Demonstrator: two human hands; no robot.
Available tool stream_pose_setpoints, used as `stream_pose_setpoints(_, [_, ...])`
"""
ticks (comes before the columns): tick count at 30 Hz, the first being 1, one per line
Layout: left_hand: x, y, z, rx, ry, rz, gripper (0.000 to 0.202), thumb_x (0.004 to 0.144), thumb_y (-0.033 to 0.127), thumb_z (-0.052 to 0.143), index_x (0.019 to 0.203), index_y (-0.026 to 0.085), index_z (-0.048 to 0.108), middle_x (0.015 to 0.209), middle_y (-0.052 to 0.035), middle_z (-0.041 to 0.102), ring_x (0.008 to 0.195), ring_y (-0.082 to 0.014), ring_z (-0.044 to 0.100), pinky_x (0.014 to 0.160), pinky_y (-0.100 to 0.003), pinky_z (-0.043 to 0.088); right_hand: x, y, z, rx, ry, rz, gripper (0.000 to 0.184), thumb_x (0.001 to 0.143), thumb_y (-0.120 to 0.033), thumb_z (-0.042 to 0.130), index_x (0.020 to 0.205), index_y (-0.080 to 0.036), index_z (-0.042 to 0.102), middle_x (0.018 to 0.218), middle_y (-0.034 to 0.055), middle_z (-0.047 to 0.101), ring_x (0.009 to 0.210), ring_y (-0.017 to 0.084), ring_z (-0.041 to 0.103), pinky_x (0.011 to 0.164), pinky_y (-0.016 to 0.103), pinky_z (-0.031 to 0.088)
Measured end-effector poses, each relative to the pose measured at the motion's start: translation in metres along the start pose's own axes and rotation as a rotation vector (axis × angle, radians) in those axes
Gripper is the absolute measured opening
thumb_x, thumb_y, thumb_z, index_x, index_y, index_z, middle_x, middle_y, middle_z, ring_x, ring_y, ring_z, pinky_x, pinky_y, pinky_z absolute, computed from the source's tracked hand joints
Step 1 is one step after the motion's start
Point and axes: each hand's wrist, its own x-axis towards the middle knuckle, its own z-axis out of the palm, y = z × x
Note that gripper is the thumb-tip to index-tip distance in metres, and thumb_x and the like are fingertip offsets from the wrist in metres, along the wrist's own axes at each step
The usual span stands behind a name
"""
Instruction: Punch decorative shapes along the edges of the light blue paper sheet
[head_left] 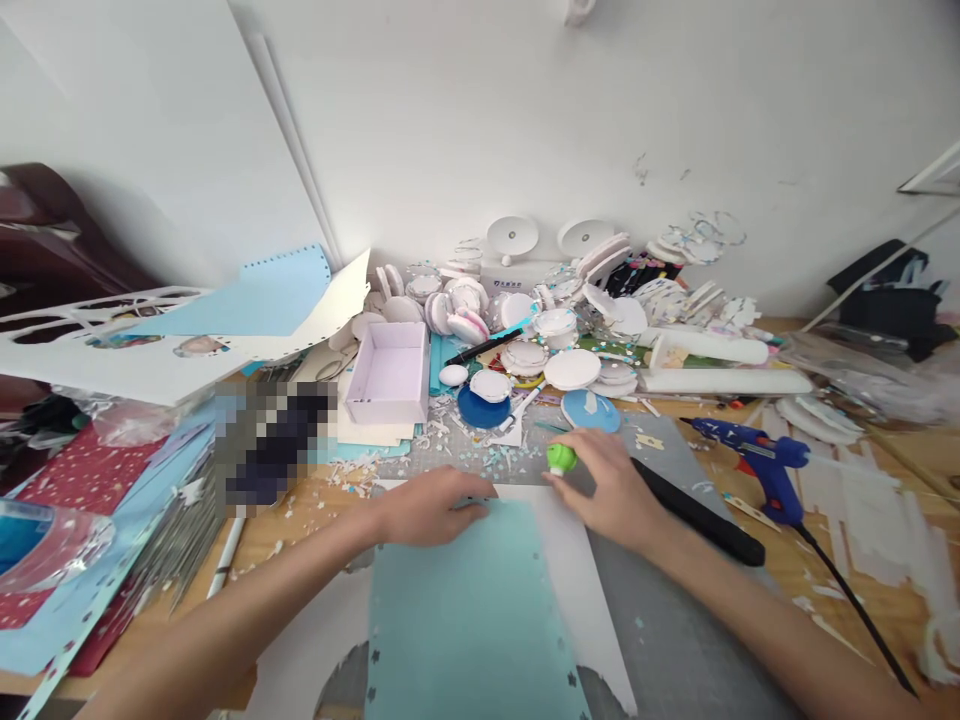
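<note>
A sheet of teal paper lies before me, with small cut-out shapes along both side edges. My left hand rests at its top edge, fingers and thumb closed on the paper near the corner. Between the thumb and fingers of my right hand is a small green craft punch with a white base, held just above and right of the paper's top edge. Beneath the teal sheet lies white paper with cut-away curves, on a grey cutting mat.
A blue glue gun lies at right, its cord trailing forward. Beside my right forearm is a long black object. A pale box, many white foam discs and paper scraps crowd the back. Stacked sheets stand at left.
</note>
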Motion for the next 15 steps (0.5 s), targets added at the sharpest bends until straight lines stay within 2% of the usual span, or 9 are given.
stream_pose_setpoints(2, [-0.008, 0.003, -0.004, 0.011, 0.003, 0.013, 0.022, 0.092, 0.021, 0.041, 0.097, 0.017, 0.063, 0.092, -0.0042, 0.067, 0.082, -0.0174, 0.06, 0.073, -0.024, 0.042, -0.009, -0.012, 0.007, 0.111, 0.018, 0.003, 0.02, 0.088, -0.032, 0.052, 0.105, -0.022, 0.049, 0.098, 0.0084, 0.061, 0.094, 0.024, 0.056, 0.081, 0.037, 0.045])
stream_pose_setpoints(4, [-0.021, 0.005, -0.014, 0.009, 0.047, 0.015, 0.023, 0.094, 0.023, 0.041, 0.097, 0.017, 0.063, 0.091, -0.0035, 0.067, 0.081, -0.0167, 0.059, 0.073, -0.024, 0.043, -0.015, -0.019, 0.013, 0.312, -0.018, 0.028, 0.021, 0.087, -0.034, 0.054, 0.105, -0.023, 0.05, 0.097, 0.0075, 0.061, 0.092, 0.024, 0.057, 0.079, 0.036, 0.048])
stream_pose_setpoints(7, [-0.047, 0.007, -0.036, -0.077, 0.242, -0.07, 0.022, 0.093, 0.032, 0.046, 0.092, 0.018, 0.063, 0.087, -0.0024, 0.066, 0.079, -0.0169, 0.059, 0.072, -0.024, 0.046, -0.016, -0.022, 0.019, 0.452, -0.089, 0.057, 0.02, 0.086, -0.035, 0.056, 0.103, -0.025, 0.052, 0.098, 0.0072, 0.061, 0.093, 0.026, 0.058, 0.08, 0.038, 0.049])
stream_pose_setpoints(9, [-0.065, 0.009, -0.05, -0.225, 0.378, -0.171, 0.027, 0.09, 0.04, 0.05, 0.081, 0.017, 0.061, 0.078, -0.0015, 0.064, 0.069, -0.0157, 0.059, 0.062, -0.023, 0.048, -0.015, -0.02, 0.022, 0.487, -0.104, 0.04, 0.022, 0.085, -0.034, 0.058, 0.104, -0.025, 0.052, 0.101, 0.008, 0.061, 0.097, 0.027, 0.057, 0.083, 0.04, 0.048])
stream_pose_setpoints(10, [-0.074, 0.011, -0.057, -0.312, 0.466, -0.23, 0.027, 0.088, 0.043, 0.054, 0.081, 0.018, 0.061, 0.074, -0.0008, 0.063, 0.063, -0.0151, 0.059, 0.055, -0.022, 0.048, -0.014, -0.019, 0.022, 0.496, -0.102, 0.03, 0.023, 0.084, -0.032, 0.058, 0.105, -0.024, 0.052, 0.103, 0.0085, 0.06, 0.099, 0.027, 0.057, 0.084, 0.041, 0.047])
stream_pose_setpoints(12, [-0.088, 0.014, -0.071, -0.485, 0.73, -0.368, 0.026, 0.08, 0.045, 0.064, 0.087, 0.02, 0.061, 0.068, 0.0008, 0.063, 0.055, -0.0153, 0.059, 0.046, -0.022, 0.049, -0.013, -0.018, 0.023, 0.496, -0.103, 0.028, 0.024, 0.084, -0.028, 0.058, 0.106, -0.023, 0.051, 0.104, 0.009, 0.059, 0.1, 0.027, 0.055, 0.086, 0.042, 0.046])
stream_pose_setpoints(13, [-0.093, 0.015, -0.078, -0.55, 0.928, -0.417, 0.027, 0.075, 0.042, 0.068, 0.09, 0.021, 0.061, 0.066, 0.0016, 0.063, 0.052, -0.0153, 0.06, 0.043, -0.023, 0.05, -0.013, -0.018, 0.023, 0.489, -0.107, 0.038, 0.024, 0.083, -0.025, 0.058, 0.106, -0.023, 0.051, 0.104, 0.0089, 0.059, 0.1, 0.027, 0.055, 0.086, 0.043, 0.046])
stream_pose_setpoints(15, [-0.103, 0.013, -0.098, -0.609, 1.279, -0.427, 0.029, 0.066, 0.031, 0.073, 0.091, 0.021, 0.063, 0.063, 0.0029, 0.061, 0.048, -0.0131, 0.058, 0.04, -0.021, 0.051, -0.014, -0.019, 0.023, 0.481, -0.123, 0.061, 0.024, 0.082, -0.022, 0.058, 0.105, -0.023, 0.052, 0.102, 0.008, 0.058, 0.099, 0.026, 0.055, 0.086, 0.042, 0.046])
